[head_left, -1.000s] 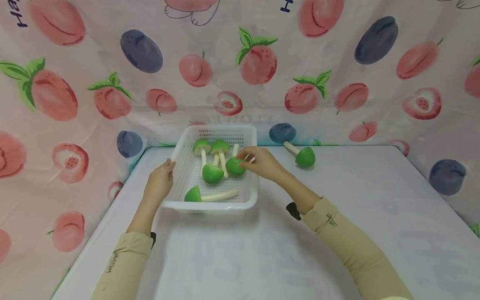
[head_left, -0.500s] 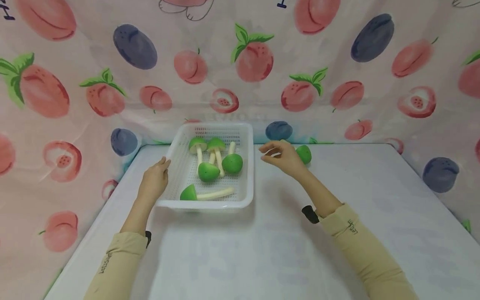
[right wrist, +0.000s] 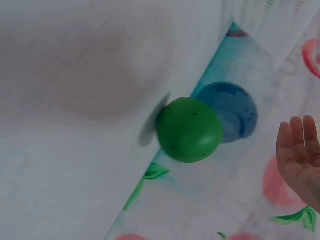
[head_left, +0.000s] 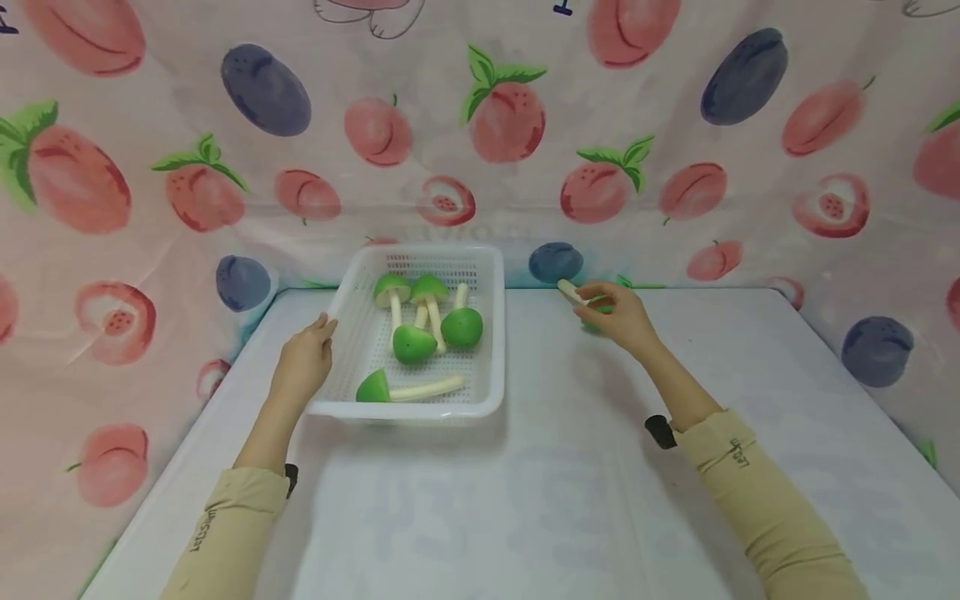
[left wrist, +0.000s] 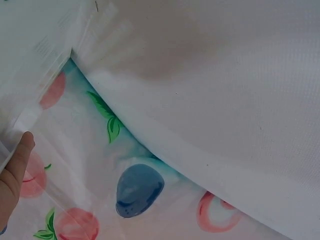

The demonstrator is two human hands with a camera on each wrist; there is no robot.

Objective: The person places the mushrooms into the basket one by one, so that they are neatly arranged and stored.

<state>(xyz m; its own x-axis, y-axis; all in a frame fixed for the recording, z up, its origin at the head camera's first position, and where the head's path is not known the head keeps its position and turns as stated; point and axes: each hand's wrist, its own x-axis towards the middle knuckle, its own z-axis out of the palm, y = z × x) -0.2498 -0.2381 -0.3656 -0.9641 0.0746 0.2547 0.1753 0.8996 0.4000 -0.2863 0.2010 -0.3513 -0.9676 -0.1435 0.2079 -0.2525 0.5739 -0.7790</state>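
A white plastic basket (head_left: pixel 408 410) with perforated walls stands on the left of the table, holding several mushrooms with green caps and pale stems, one mushroom (head_left: pixel 462 328) among them near its right wall. My left hand (head_left: pixel 303 360) grips the basket's left rim; a finger (left wrist: pixel 21 155) lies along the outer wall in the left wrist view. Right of the basket, my right hand (head_left: pixel 621 318) hovers over a lone mushroom (head_left: pixel 567 290), partly hiding its cap. In the right wrist view that green cap (right wrist: pixel 189 130) is apart from the extended fingers (right wrist: pixel 298 142).
The white table (head_left: pixel 480 508) meets a fruit-printed cloth (head_left: pixel 450 125) that rises behind it and along the sides. Inside the basket, one mushroom (head_left: pixel 423 389) lies crosswise near the front wall. Dark bands (head_left: pixel 660 432) sit at both wrists.
My right hand has left the mushroom by the basket's right wall and moved right to the lone mushroom. My left hand stays at the basket rim. The head view has shifted slightly.
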